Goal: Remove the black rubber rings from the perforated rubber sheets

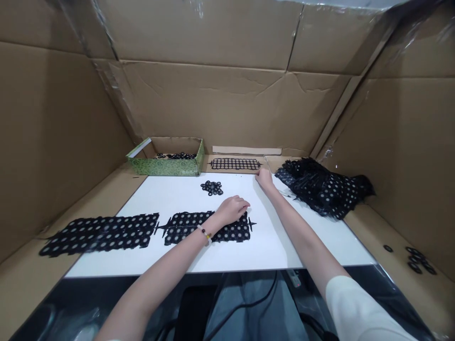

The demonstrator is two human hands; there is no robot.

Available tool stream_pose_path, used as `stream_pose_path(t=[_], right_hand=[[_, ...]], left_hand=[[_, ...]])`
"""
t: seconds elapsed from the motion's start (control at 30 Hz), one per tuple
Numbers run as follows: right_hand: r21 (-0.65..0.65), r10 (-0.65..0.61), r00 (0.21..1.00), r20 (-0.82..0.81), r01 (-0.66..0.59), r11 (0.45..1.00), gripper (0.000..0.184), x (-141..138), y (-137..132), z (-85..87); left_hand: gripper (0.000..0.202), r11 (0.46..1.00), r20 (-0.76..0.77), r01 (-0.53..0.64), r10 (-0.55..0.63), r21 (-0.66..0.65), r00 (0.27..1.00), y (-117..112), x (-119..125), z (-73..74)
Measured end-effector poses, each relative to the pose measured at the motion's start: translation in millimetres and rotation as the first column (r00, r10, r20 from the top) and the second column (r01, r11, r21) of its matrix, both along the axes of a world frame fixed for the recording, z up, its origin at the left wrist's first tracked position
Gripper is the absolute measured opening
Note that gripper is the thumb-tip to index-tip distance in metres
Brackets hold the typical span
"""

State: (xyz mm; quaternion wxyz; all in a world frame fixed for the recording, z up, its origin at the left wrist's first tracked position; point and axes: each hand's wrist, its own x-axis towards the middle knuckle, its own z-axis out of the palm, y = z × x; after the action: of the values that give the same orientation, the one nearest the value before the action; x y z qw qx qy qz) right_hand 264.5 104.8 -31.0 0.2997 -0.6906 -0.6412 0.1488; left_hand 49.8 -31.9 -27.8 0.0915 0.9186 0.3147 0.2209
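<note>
My left hand, with a beaded bracelet on its wrist, hovers over or rests on the right end of a black rubber-like sheet with rows of round holes; which of the two I cannot tell. Its fingers are curled together, and anything between them is too small to make out. Farther back, my right hand is closed in a pinch beside the right end of a flat black grid strip. What its fingertips hold is hidden. A small pile of black rings lies between the sheet and the strip.
Another black holed sheet lies at the left. A green box holds loose black rings at the back. Crumpled black sheets are heaped at the right. Several rings lie on the right cardboard. Cardboard walls enclose the white board.
</note>
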Motion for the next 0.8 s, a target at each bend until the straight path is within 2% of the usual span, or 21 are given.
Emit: stream_pose_path(t=[0.1,0.2,0.3,0.33,0.4,0.43,0.5,0.57,0.67,0.73,0.8], right_hand=[[0.013,0.097,0.993,-0.062,-0.096,0.995,0.033,-33.5,-1.1,5.8],[0.06,0.245,0.962,-0.118,-0.239,0.969,0.036,-74.1,-6.7,16.9],[0.171,0.449,0.886,-0.115,-0.427,0.888,0.036,-86.2,-15.1,29.4],[0.174,0.456,0.886,-0.078,-0.439,0.882,0.034,-79.8,-18.8,32.3],[0.122,0.362,0.93,0.067,-0.368,0.922,0.032,-52.7,-28.9,34.4],[0.088,0.266,0.951,0.158,-0.282,0.955,0.033,-34.2,-35.2,33.5],[0.01,0.069,0.94,0.335,-0.077,0.997,0.031,5.3,-49.7,28.8],[-0.028,-0.012,0.926,0.377,0.024,0.999,0.028,39.1,-64.4,22.4],[-0.061,-0.007,0.915,0.403,0.035,0.998,0.012,65.5,-80.7,14.8],[-0.083,0.034,0.912,0.409,0.0,0.997,0.015,67.9,-86.4,12.6],[-0.105,0.072,0.91,0.408,-0.032,0.994,0.016,63.8,-89.6,12.9]], left_hand=[[0.025,0.999,-0.009,-0.038,0.038,-0.015,0.999,-0.4,-0.6,0.2],[0.024,0.999,-0.006,-0.024,0.024,-0.034,1.0,-2.3,-1.1,1.8],[0.025,0.999,-0.003,-0.02,0.02,-0.049,1.0,-2.8,-2.4,4.4],[0.024,0.997,-0.002,-0.042,0.042,-0.064,0.999,-2.1,-3.3,5.3],[0.025,0.986,-0.011,-0.101,0.101,-0.133,0.995,0.9,-5.9,6.6],[0.027,0.975,-0.018,-0.126,0.124,-0.182,0.992,3.0,-7.6,6.9],[0.031,0.95,-0.028,-0.138,0.136,-0.28,0.99,7.5,-11.2,6.6],[0.031,0.928,-0.014,-0.108,0.11,-0.357,0.994,11.4,-14.2,5.1],[0.026,0.889,0.024,-0.062,0.082,-0.454,0.996,14.5,-15.8,2.3],[0.022,0.868,0.027,-0.056,0.08,-0.494,0.996,15.3,-15.5,1.5],[0.018,0.87,0.023,-0.046,0.066,-0.492,0.998,15.4,-15.2,2.1]])
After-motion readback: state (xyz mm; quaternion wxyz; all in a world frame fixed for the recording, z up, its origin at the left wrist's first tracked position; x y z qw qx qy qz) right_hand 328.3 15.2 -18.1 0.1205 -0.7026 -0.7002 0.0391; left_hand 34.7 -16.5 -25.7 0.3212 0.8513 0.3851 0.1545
